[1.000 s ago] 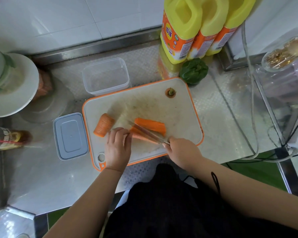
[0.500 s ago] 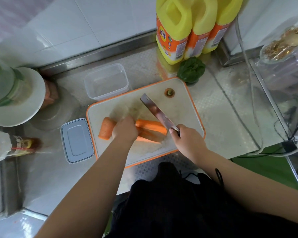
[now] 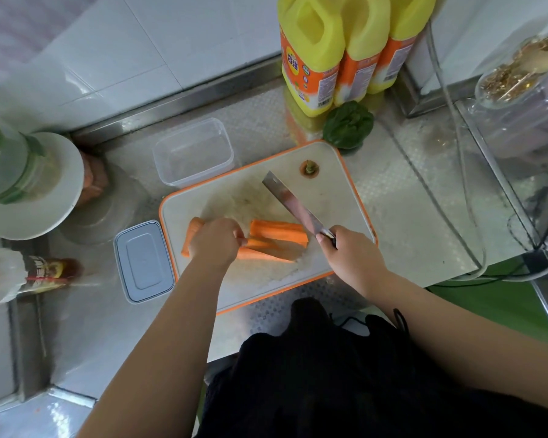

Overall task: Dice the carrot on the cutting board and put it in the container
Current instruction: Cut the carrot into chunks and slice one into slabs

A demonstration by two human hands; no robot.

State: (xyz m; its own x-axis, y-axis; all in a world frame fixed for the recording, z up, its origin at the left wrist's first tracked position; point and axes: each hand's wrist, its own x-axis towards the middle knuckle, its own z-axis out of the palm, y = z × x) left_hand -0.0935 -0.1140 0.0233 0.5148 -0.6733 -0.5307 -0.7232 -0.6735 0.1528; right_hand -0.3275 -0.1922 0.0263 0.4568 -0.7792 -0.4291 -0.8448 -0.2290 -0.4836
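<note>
A white cutting board with an orange rim (image 3: 345,197) lies on the steel counter. On it are long carrot strips (image 3: 279,232), an uncut carrot chunk (image 3: 192,230) at the left, and a cut-off carrot top (image 3: 309,168) at the back. My left hand (image 3: 214,241) has its fingers curled on the left ends of the strips. My right hand (image 3: 350,256) grips a knife (image 3: 293,205) by the handle; its blade points up-left, just behind the strips. A clear empty container (image 3: 193,152) stands behind the board.
The container's lid (image 3: 143,261) lies left of the board. Yellow oil jugs (image 3: 345,49) and a green pepper (image 3: 348,125) stand at the back. A blender (image 3: 23,172) and a bottle (image 3: 41,275) are at the left. Glass jars (image 3: 525,99) and cables (image 3: 465,172) occupy the right.
The knife lay low across the strips one second ago; it has swung up and back, blade now pointing away. My left hand slid forward onto the left ends of the strips.
</note>
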